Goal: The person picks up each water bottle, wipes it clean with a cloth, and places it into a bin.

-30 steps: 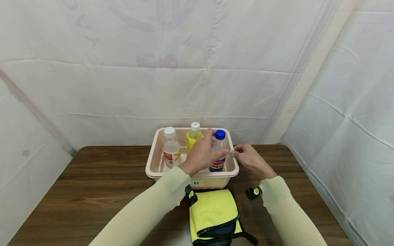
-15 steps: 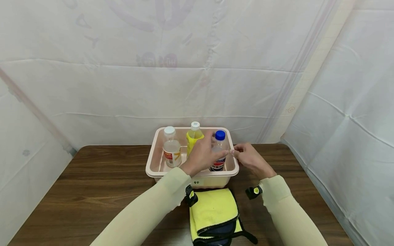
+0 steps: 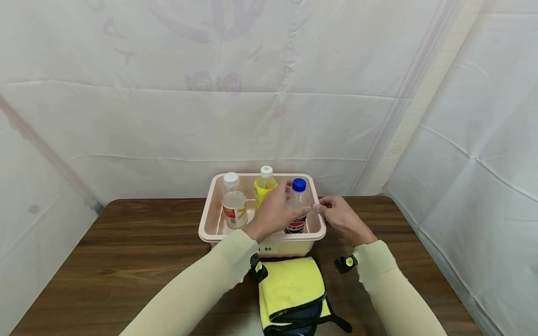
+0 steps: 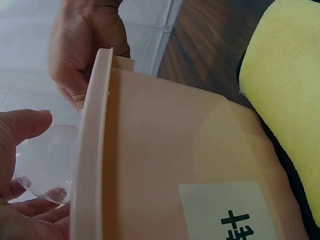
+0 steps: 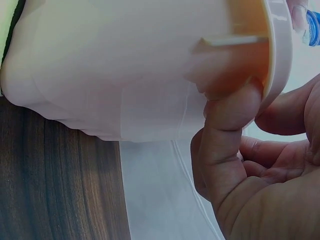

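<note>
In the head view my left hand (image 3: 272,211) reaches over the front of a pale pink plastic basin (image 3: 290,237). Its thumb and fingers curl round a cola bottle (image 3: 296,225) with a blue cap and dark label, standing in the right part of the basin. The left wrist view shows the clear bottle wall (image 4: 52,155) between thumb and fingers. My right hand (image 3: 343,220) pinches the basin's right rim, thumb on top and index finger bent below the lip, as the right wrist view shows. A clear bottle (image 3: 234,208) with a white cap and a yellow-sleeved bottle (image 3: 262,189) also stand inside.
A folded yellow cloth (image 3: 292,284) with black edging lies directly in front of the basin. Everything rests on a dark wooden table (image 3: 138,252). White sheeting (image 3: 168,116) hangs right behind the table and along both sides.
Hardly anything differs. My left hand and the blue-capped cola bottle have shifted very slightly left; my right hand keeps its hold on the basin's rim.
</note>
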